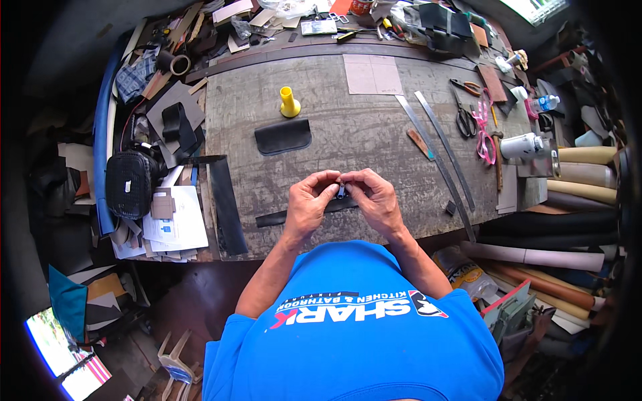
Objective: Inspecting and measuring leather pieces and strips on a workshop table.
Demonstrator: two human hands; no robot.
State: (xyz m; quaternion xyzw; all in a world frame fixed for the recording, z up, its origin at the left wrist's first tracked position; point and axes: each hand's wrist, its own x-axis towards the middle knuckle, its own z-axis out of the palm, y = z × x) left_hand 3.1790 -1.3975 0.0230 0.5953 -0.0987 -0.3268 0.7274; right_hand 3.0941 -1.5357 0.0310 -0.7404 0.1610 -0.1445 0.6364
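My left hand [309, 200] and my right hand [376, 202] meet above the near middle of the table, thumbs and fingertips pinched together. Between them is a small metal piece [342, 192], shaped like a zipper slider; the fingers partly cover it. Under the hands, a narrow black strip [273, 219] lies across the wood and sticks out to the left. Farther off lies a black leather piece [283, 137] with rounded corners at its near side. Just behind that stands a yellow funnel-shaped piece [289, 103].
At the right lie two metal rulers [447, 144], a small blade tool [420, 144], black scissors [465, 121] and pink scissors [484, 134]. A white bottle [521, 146] stands near the right edge. Leftward are a black strip [227, 204], papers [179, 224] and a black case [128, 185].
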